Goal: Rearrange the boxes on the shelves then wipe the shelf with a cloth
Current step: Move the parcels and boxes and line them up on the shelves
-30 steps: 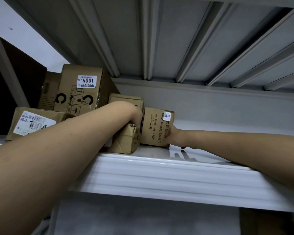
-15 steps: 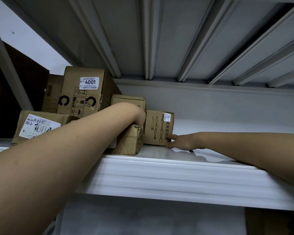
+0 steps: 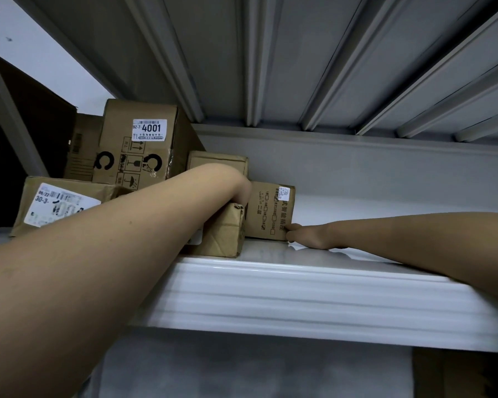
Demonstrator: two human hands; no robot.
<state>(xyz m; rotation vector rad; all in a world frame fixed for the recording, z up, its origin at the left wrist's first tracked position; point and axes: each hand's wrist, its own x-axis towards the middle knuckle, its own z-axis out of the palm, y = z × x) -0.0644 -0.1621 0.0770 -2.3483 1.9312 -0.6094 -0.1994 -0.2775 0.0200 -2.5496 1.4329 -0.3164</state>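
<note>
Brown cardboard boxes (image 3: 270, 211) on white shelf (image 3: 299, 297); right hand (image 3: 308, 237) fingertips against one, left hand's grip hidden.

Both hands on shelf (image 3: 270, 294), right hand (image 3: 308, 237) touching small box (image 3: 268, 211), boxes left

On the shelf (image 3: 314, 282), at centre frame: small printed box (image 3: 270, 211), directly right of dented box (image 3: 222, 234), touching it. Behind those, plain box (image 3: 217, 160). Upper left: 4001 box (image 3: 138, 145), with barcode box (image 3: 81, 147) at its left. Far left, in front: labelled flat box (image 3: 61, 202). Above all, ribbed shelf underside (image 3: 299, 58).
</note>
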